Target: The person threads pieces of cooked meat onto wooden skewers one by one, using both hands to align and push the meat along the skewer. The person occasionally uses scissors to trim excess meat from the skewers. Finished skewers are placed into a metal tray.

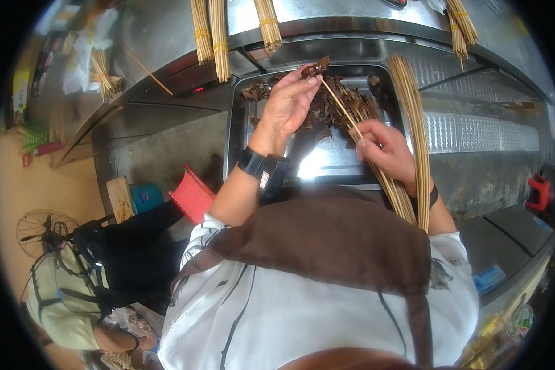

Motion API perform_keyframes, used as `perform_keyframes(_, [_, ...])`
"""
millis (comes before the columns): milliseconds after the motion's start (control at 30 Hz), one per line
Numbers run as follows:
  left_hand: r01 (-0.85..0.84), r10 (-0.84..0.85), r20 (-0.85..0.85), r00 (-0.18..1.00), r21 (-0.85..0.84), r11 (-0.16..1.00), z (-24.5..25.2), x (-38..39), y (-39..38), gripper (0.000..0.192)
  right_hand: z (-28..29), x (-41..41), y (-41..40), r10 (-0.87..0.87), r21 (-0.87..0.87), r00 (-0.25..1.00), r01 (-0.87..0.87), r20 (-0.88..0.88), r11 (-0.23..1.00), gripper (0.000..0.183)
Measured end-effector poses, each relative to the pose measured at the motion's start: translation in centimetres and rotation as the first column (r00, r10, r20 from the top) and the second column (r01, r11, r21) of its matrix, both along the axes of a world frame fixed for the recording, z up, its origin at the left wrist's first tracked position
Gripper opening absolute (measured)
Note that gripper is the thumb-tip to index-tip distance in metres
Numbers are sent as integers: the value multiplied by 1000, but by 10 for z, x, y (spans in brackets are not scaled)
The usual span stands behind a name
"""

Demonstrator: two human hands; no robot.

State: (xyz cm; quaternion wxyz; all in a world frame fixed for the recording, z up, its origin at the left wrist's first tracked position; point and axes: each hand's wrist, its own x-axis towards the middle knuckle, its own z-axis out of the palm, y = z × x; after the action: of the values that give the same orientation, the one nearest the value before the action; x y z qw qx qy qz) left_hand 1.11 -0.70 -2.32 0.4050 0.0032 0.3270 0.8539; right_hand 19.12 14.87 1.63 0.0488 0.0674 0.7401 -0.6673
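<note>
Between the fingers of my left hand (286, 99) is a glossy dark brown piece of food (316, 68), possibly wood ear fungus. My right hand (383, 147) grips a thin bamboo skewer (341, 105), whose upper end meets that piece; whether it pierces it is hidden by the fingers. Both hands are above a rectangular stainless steel tray (228, 138). In the tray lie loose dark pieces (255, 91) and, at the right, a pile of loaded skewers (358, 104). Long bare skewers (416, 152) lie along the tray's right edge, partly under and beside my right forearm.
Banded skewer bundles (219, 46) lie on the steel counter (328, 23) beyond the tray, with others (462, 23) at the right. A red plastic basket (193, 194) is left of my forearm. A co-worker (64, 296) is at lower left near a wire-cage fan (46, 233). A red stool (539, 192) stands far right.
</note>
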Motion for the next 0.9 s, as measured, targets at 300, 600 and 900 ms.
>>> perform_keyframes(300, [-77, 74, -32, 997, -89, 993, -3, -13, -9, 18, 3, -1, 1, 19, 12, 1000, -19, 1, 1000, 18])
perform_keyframes(600, [-341, -455, -620, 639, -759, 554, -2, -9, -15, 16, 4, -2, -1, 12, 5, 1000, -12, 6, 1000, 19])
perform_keyframes(900, [-58, -130, -464, 876, -369, 928, 16, -3, -6, 17, 3, -2, 0, 17, 13, 1000, -18, 17, 1000, 18])
